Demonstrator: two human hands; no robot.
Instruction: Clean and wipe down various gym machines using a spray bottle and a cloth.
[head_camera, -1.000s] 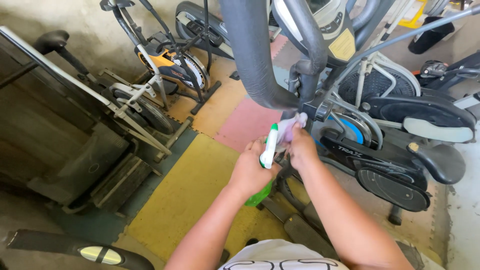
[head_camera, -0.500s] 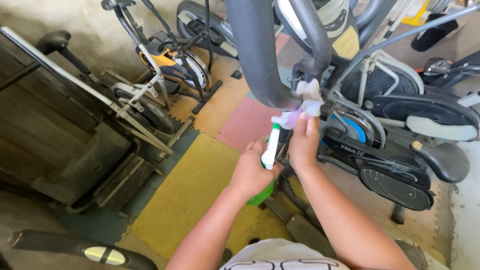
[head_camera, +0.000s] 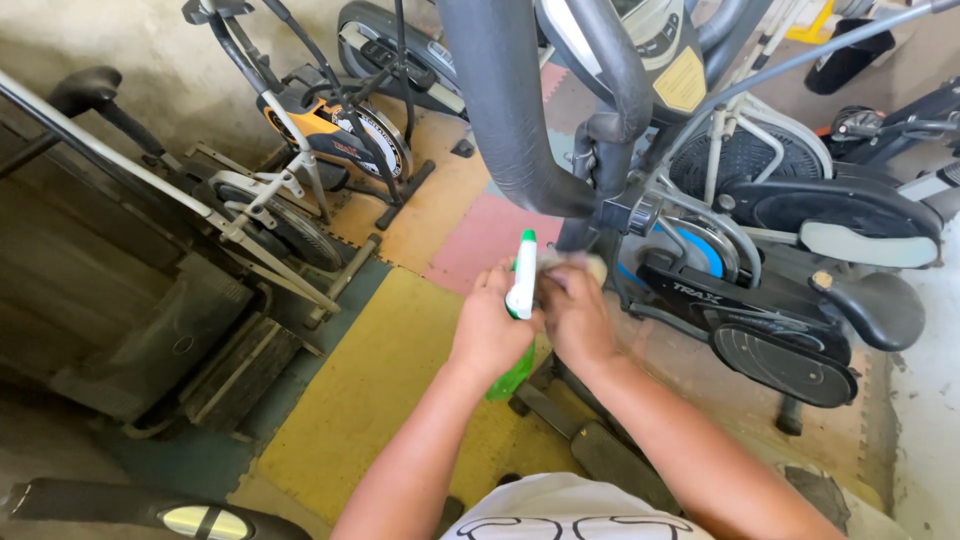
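Note:
My left hand (head_camera: 487, 328) grips a green spray bottle (head_camera: 520, 300) with a white trigger head that points upward. Right beside it, my right hand (head_camera: 574, 314) is closed on a pale crumpled cloth (head_camera: 570, 264), whose edge shows above the fingers. Both hands sit just below the thick grey padded handlebar (head_camera: 505, 110) of an exercise bike (head_camera: 760, 260), near its black adjustment knob (head_camera: 640, 215).
Another exercise bike with an orange and black flywheel (head_camera: 340, 135) stands at the back left. A folded treadmill frame (head_camera: 150, 330) fills the left side. Coloured foam floor tiles (head_camera: 390, 370) lie underneath. More bikes crowd the right.
My right hand with the cloth has come down from the handlebar stem to sit level with the bottle's head. The left hand has kept the bottle in about the same place.

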